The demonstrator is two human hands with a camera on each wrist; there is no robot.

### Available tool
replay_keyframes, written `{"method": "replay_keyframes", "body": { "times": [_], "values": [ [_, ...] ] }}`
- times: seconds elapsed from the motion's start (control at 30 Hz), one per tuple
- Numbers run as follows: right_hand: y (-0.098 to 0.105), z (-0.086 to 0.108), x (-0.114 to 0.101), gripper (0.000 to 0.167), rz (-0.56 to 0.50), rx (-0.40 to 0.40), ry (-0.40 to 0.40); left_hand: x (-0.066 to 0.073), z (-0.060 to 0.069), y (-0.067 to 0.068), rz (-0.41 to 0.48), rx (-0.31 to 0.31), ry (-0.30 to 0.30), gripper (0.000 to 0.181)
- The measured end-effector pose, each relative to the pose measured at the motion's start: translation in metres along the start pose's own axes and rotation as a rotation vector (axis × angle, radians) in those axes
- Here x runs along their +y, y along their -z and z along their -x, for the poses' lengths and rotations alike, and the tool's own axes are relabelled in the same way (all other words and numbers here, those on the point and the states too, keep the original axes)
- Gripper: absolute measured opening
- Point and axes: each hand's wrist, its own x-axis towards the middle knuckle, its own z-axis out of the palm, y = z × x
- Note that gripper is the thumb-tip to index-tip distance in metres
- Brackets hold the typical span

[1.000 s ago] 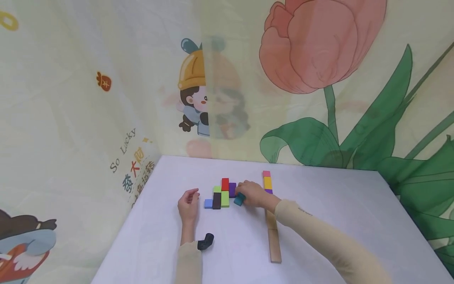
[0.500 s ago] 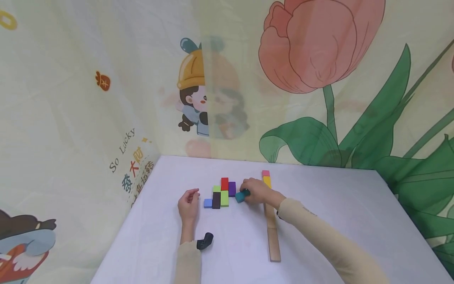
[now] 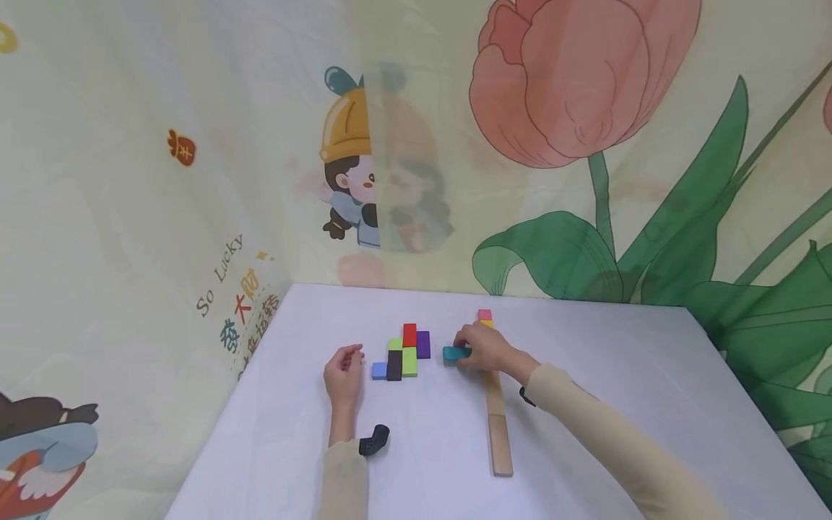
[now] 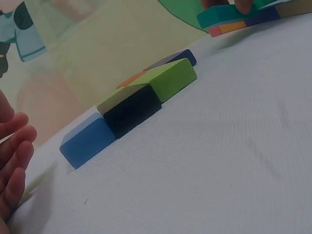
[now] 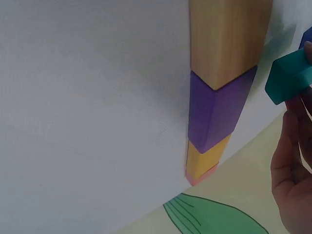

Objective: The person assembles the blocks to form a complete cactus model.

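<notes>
My right hand (image 3: 487, 348) pinches a teal block (image 3: 453, 355) and holds it above the table, as its shadow in the right wrist view suggests. In the head view, that hand covers part of a row of blocks: pink (image 3: 484, 315), yellow (image 5: 209, 156), purple (image 5: 219, 109) and wooden (image 3: 500, 445). My left hand (image 3: 343, 377) rests at the left with loosely bent fingers and nothing in them. Between the hands lies a cluster of touching blocks: blue (image 3: 379, 371), black (image 3: 394, 365), light green (image 3: 409, 362), red (image 3: 409, 335) and purple (image 3: 423, 345).
A white cloth covers the table (image 3: 435, 448). Printed curtains (image 3: 552, 188) hang behind it and along its left side. A black device (image 3: 374, 440) sits at the left cuff.
My right hand has drawn the teal block rightward and slightly back, away from the cluster toward the row, turning it from slanted to nearly level. My left hand stays in place.
</notes>
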Motion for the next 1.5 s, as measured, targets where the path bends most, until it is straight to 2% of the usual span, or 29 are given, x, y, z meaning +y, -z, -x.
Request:
{"method": "replay_keyframes", "body": {
  "times": [0.17, 0.4, 0.63, 0.87, 1.2, 1.5],
  "values": [
    [-0.006, 0.009, -0.001, 0.034, 0.022, -0.012, -0.028, -0.001, 0.002, 0.001, -0.010, -0.002, 0.019, 0.013],
    [-0.012, 0.014, 0.003, 0.034, 0.002, 0.003, -0.023, 0.000, 0.000, 0.001, -0.006, -0.012, -0.014, 0.013],
    [-0.014, 0.017, 0.007, 0.037, -0.026, -0.010, -0.023, 0.000, 0.000, 0.002, -0.009, -0.011, -0.018, 0.011],
    [-0.014, 0.023, 0.011, 0.038, -0.022, 0.015, 0.005, -0.002, 0.000, 0.002, 0.004, -0.014, -0.019, 0.012],
    [-0.014, 0.031, 0.024, 0.046, -0.109, 0.051, 0.030, -0.002, -0.002, 0.001, 0.016, -0.017, -0.025, 0.011],
    [-0.016, 0.036, 0.027, 0.044, -0.118, 0.082, 0.006, -0.002, -0.002, 0.001, 0.016, -0.021, -0.006, 0.011]
  ]
}}
